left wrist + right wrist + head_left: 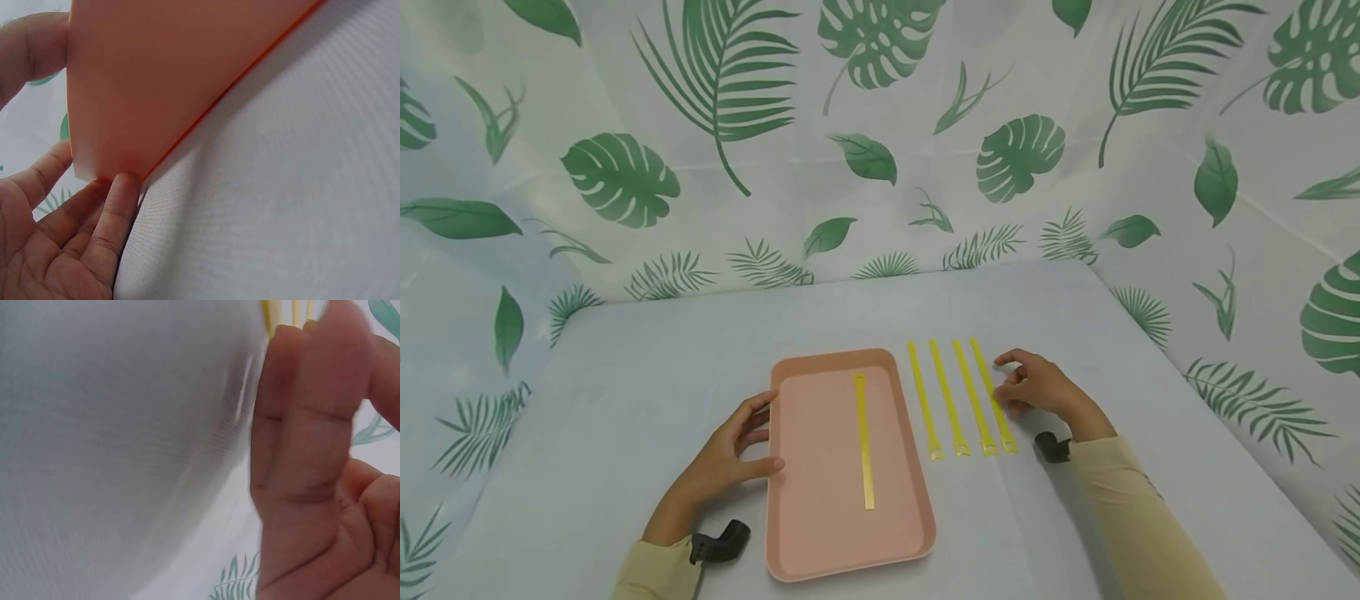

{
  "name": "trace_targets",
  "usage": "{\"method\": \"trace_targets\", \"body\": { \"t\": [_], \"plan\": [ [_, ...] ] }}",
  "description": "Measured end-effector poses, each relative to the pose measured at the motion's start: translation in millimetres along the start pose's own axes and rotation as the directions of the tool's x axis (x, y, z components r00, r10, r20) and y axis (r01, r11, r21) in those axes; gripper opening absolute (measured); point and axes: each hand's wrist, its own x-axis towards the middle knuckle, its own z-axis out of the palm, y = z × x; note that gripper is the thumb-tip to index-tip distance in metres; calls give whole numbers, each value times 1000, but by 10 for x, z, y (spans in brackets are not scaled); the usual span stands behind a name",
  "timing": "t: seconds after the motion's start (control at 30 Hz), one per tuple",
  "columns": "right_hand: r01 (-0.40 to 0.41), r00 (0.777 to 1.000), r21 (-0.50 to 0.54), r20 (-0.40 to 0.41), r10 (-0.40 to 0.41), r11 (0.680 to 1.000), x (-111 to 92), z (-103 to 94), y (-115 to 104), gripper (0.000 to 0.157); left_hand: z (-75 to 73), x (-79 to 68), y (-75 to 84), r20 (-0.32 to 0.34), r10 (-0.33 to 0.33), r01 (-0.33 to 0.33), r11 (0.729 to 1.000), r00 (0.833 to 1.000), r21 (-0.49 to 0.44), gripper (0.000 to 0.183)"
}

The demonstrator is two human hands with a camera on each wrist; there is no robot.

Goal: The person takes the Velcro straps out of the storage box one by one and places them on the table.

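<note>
A pink tray (778, 500) lies before me with one yellow cable strap (864, 442) inside, its slotted head at the far end. My left hand (726, 454) holds the tray's left side, thumb over the rim. In the left wrist view, other fingers (115, 212) touch the outer wall, low near the tabletop. Right of the tray, several more yellow straps lie side by side, slotted heads toward me. My right hand (1037, 385) is at the rightmost strap (983, 367), its bent fingers overlapping the strap's middle. In the right wrist view, fingers (312, 444) hide most of the straps.
White cloth covers the table (647, 375). A leaf-printed sheet (925, 125) hangs behind and along both sides. Black wrist cameras sit at my left wrist (721, 543) and right wrist (1051, 447), close over the table.
</note>
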Motion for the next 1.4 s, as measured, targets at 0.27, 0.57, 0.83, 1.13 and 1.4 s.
{"method": "trace_targets", "body": {
  "t": [0.27, 0.57, 0.83, 1.13, 1.4],
  "plan": [
    [181, 983, 99, 27, -184, 979, -11, 3, -57, 47, -25, 20, 15, 4, 6, -6, 1000, 1000, 3, 89],
    [297, 950, 124, 63, -306, 947, 46, 85, -183, 40, -37, 17, 17, 3, 4, -4, 1000, 1000, -7, 89],
    [373, 920, 123, 84, -384, 920, 128, 230, -266, 35, -46, 23, 22, 0, 4, -4, 1000, 1000, -11, 89],
    [377, 912, 141, 112, -394, 915, 173, 366, -369, 37, -49, 15, -1, 5, 2, -2, 1000, 1000, -11, 89],
    [416, 893, 162, 111, -435, 895, 178, 447, -473, 36, -49, 15, 1, 1, -23, 23, 1000, 1000, -2, 90]
  ]
}}
